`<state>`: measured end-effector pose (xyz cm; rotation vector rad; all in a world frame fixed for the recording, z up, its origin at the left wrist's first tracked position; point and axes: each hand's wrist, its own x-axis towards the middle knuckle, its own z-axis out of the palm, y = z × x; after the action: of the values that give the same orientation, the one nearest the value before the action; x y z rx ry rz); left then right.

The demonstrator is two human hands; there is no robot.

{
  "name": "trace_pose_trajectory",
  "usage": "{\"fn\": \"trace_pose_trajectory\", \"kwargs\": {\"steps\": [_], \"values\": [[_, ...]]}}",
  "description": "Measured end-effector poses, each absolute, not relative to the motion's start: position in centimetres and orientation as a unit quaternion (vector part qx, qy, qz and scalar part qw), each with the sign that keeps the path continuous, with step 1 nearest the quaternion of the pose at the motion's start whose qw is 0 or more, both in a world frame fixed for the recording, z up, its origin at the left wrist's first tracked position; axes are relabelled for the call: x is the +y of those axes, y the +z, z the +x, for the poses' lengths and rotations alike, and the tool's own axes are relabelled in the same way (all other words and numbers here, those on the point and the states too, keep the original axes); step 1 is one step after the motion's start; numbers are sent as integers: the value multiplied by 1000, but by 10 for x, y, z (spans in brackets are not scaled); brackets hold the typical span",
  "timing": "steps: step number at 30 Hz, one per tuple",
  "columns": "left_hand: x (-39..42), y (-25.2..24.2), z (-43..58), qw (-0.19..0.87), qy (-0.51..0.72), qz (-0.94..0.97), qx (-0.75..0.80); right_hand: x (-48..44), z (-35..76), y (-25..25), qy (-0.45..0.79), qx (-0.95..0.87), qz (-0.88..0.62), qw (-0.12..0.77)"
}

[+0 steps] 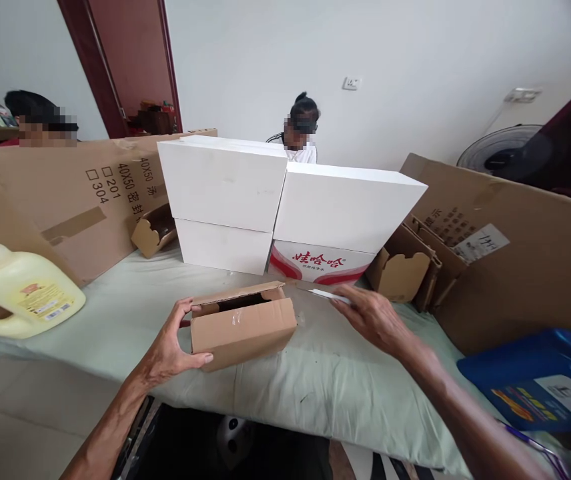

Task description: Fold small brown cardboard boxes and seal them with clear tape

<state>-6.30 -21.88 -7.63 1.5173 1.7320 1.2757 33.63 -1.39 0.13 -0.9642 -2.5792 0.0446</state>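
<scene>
My left hand (178, 343) grips the left end of a small brown cardboard box (245, 337), thumb on the near face and fingers behind. The box's top is partly open, showing a dark inside, and clear tape clings to its near side and right end. To the right, my right hand (368, 313) is closed around a slim white-handled knife (331, 296). Its thin tip points left toward the box's upper right corner. Whether the tip touches the box I cannot tell.
White boxes (223, 187) are stacked behind, one with red print (320, 263). Large cardboard panels (65, 193) flank the cloth-covered table (130, 320). A yellow jug (25, 287) stands left, a blue container (535, 380) right. Folded cartons (403, 273) lean at right. Two people sit beyond.
</scene>
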Motion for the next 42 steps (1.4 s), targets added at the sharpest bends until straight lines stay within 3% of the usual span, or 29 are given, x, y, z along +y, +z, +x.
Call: {"fn": "trace_pose_trajectory", "kwargs": {"steps": [3,5,8,14,20,26,33,42], "values": [[-222,-74,-69,240,456,581,630,-36,373,-88,34,-875,-398,273],[-224,-70,-73,234,439,607,620,-56,384,-140,35,-865,-414,283],[-228,-62,-81,225,409,648,601,-77,383,-168,56,-857,-416,299],[-238,-52,-92,282,380,662,581,-87,331,-95,242,-812,-384,368],[-235,-39,-82,252,397,607,640,-103,255,-41,158,-876,-233,392],[-230,-26,-72,192,388,632,642,-106,225,-36,88,-924,-204,311],[-228,-10,-46,13,321,723,612,-112,222,-36,90,-919,-218,317],[-208,7,-37,48,221,771,595,-107,218,-40,105,-910,-218,336]]}}
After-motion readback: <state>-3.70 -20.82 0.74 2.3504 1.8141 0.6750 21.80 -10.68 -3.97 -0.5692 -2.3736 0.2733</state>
